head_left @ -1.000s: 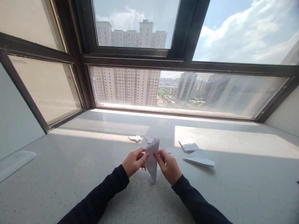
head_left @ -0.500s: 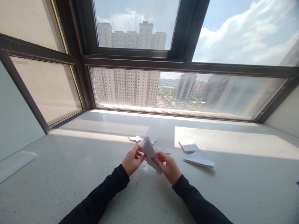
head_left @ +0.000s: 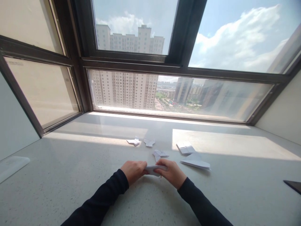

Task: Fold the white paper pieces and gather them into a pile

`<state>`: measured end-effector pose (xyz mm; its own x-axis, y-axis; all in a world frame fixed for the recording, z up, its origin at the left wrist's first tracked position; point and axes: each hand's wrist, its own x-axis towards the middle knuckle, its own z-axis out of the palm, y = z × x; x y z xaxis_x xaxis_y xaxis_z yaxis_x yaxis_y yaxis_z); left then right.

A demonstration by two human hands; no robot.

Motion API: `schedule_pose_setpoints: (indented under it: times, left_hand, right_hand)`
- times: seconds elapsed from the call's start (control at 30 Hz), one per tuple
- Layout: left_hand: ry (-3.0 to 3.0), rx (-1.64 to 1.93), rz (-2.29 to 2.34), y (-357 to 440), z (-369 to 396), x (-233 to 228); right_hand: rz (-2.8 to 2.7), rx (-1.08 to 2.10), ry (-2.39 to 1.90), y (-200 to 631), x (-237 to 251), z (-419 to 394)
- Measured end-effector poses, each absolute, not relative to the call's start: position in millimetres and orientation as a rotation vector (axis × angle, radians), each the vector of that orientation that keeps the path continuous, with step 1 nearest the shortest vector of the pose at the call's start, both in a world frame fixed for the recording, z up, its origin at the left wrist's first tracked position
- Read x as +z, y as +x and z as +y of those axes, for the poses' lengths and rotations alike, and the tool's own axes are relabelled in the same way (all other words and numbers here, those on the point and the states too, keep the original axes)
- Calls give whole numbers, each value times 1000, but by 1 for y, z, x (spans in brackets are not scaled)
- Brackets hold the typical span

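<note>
Between my two hands is a folded piece of white paper (head_left: 152, 169), held low over the pale speckled sill and seen nearly edge-on. My left hand (head_left: 134, 171) is closed on its left end, fingers over the top. My right hand (head_left: 171, 171) pinches the right end between thumb and fingers. Just beyond my hands lies a folded paper shape (head_left: 160, 154). Farther off are two small paper shapes, one notched (head_left: 149, 142) and one with a raised flap (head_left: 133, 141).
To the right lie a folded paper square (head_left: 185, 147) and a longer folded sheet (head_left: 196, 162). A whitish flat-edged object (head_left: 14, 168) rests at the far left, and a dark pointed object (head_left: 293, 185) at the right edge. Dark-framed windows (head_left: 141, 62) enclose the sill (head_left: 70, 175).
The folded paper has turned from upright and slanted to level, and dropped lower. Both hands have rolled over it, uncovering the paper shapes behind. The view has shifted slightly.
</note>
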<state>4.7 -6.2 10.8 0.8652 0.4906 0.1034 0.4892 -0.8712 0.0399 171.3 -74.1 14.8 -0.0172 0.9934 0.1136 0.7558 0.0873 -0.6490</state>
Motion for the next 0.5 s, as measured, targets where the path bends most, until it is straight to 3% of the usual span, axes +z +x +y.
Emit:
schedule_pose_setpoints:
  times: [0.17,0.33,0.5]
  left_hand:
    - [2934,235,748,5,-15,15]
    - [2978,264,810,8,-12,10]
    - [2997,288,792,8,-11,5]
  right_hand:
    - [-1444,932,-1916,238,15,-107]
    - [-1289,859,-2268,320,15,-145]
    - [-1294,588,-2425,338,16,-149]
